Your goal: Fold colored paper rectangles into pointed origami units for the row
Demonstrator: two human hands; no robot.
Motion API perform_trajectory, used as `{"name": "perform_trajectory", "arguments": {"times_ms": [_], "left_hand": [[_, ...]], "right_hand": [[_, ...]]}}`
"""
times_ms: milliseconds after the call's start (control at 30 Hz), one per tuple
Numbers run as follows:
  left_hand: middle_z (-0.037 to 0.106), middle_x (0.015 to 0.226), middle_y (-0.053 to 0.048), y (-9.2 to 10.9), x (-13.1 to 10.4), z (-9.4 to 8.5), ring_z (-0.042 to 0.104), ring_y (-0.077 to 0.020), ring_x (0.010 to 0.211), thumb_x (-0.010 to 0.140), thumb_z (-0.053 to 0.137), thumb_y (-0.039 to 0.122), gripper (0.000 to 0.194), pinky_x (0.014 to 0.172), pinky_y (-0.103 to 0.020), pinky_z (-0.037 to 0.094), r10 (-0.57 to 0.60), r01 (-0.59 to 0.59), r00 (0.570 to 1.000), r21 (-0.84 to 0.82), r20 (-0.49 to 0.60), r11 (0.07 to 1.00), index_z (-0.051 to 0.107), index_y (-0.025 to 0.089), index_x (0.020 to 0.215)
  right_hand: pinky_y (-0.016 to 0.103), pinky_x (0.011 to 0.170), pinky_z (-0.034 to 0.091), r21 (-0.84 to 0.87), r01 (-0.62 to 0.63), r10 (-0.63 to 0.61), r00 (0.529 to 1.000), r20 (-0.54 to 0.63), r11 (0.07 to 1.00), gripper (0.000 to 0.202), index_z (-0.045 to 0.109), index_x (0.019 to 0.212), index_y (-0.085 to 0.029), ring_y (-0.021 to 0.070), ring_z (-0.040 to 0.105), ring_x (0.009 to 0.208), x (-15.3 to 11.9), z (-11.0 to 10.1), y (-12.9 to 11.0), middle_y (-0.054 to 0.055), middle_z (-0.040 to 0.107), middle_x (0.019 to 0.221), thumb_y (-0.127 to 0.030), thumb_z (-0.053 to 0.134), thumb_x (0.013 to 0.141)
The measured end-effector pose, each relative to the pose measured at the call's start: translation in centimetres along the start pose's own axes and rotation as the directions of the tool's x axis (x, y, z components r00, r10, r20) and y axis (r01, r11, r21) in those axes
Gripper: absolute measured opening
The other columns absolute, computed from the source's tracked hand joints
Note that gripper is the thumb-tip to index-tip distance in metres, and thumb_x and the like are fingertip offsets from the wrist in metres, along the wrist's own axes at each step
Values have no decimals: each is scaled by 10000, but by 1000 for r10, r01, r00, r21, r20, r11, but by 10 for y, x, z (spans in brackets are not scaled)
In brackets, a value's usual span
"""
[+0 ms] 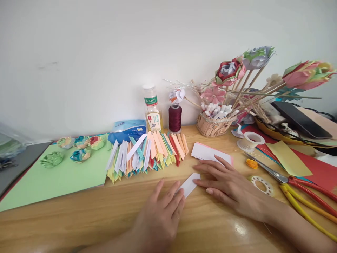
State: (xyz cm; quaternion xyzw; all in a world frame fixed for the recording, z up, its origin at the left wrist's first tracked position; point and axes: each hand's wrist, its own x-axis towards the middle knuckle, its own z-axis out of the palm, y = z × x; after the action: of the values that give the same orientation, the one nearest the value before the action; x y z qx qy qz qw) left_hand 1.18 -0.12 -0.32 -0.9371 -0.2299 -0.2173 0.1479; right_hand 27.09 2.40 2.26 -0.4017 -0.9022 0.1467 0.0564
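White paper (pixel 190 185), seemingly under left hand (pixel 162 214)

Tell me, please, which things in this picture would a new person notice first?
Probably first the large paper flowers on sticks, rising at the right above a basket of white pens. Next, the dense row of folded paper strips in many colours, in the middle of the table. Just in front of it, the left hand and right hand touch a small white paper.

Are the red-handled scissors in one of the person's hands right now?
No, the scissors lie on the table, while both hands are at the white paper.
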Motion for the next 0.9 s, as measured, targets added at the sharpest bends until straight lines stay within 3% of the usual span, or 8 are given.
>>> {"name": "perform_trajectory", "arguments": {"times_ms": [167,333,433,533,667,767,833,900], "left_hand": [[682,1072,-21,-6,-1,1,574,-216,1058,951,330,127,321,1095,-468,118,-22,21,999,-31,-31,999,649,128,989],[703,1004,30,-21,-3,5,565,-192,1073,943,377,140,281,1083,-436,183,4,-15,998,-181,-65,983,655,168,917],[701,989,27,-24,0,4,550,-185,1067,924,416,130,238,1020,-412,301,-46,30,998,-293,-48,956,650,172,924],[690,888,-10,-22,5,0,550,-187,933,888,445,123,212,854,-344,421,-121,114,993,-356,3,927,654,153,874],[629,765,-36,-17,10,-1,523,-202,857,868,537,228,146,758,-340,437,-158,170,985,-283,65,944,644,147,812],[603,731,-32,-15,10,4,519,-190,822,879,532,199,151,724,-326,432,-166,179,983,-225,74,958,647,153,793],[601,722,-24,-15,11,6,516,-181,801,876,536,183,155,711,-315,430,-242,259,966,-261,93,930,651,159,775],[614,719,-6,-15,13,6,520,-170,787,853,576,174,126,707,-301,432,-359,390,921,-339,152,856,652,172,752]], "right_hand": [[588,1004,275,-34,53,-54,998,-30,998,339,547,1243,-335,281,328,1292,-2,-2,6,34,476,1368,-381,455,920],[401,799,458,-79,79,-95,971,-218,994,238,647,1059,-215,231,560,975,-2,-2,-5,103,629,1055,-319,508,896],[342,728,464,-92,169,-186,955,-230,981,247,610,1100,-187,198,577,870,5,6,-19,93,630,969,-288,490,910],[323,680,447,-159,214,-248,939,-239,964,210,626,994,-163,185,567,796,14,14,-28,73,634,870,-205,429,936],[315,617,414,-284,271,-339,913,-226,920,243,623,912,-151,181,532,702,18,20,-32,56,612,760,-135,382,938],[305,604,408,-207,204,-251,939,-234,957,235,615,892,-167,178,517,691,18,21,-33,50,592,767,-151,385,938],[298,618,419,-81,116,-131,966,-222,990,232,607,886,-184,177,526,715,18,22,-34,49,584,791,-179,382,943],[297,643,438,22,35,-29,977,-212,999,220,588,895,-191,176,544,741,20,24,-35,50,585,809,-202,375,948]]}}
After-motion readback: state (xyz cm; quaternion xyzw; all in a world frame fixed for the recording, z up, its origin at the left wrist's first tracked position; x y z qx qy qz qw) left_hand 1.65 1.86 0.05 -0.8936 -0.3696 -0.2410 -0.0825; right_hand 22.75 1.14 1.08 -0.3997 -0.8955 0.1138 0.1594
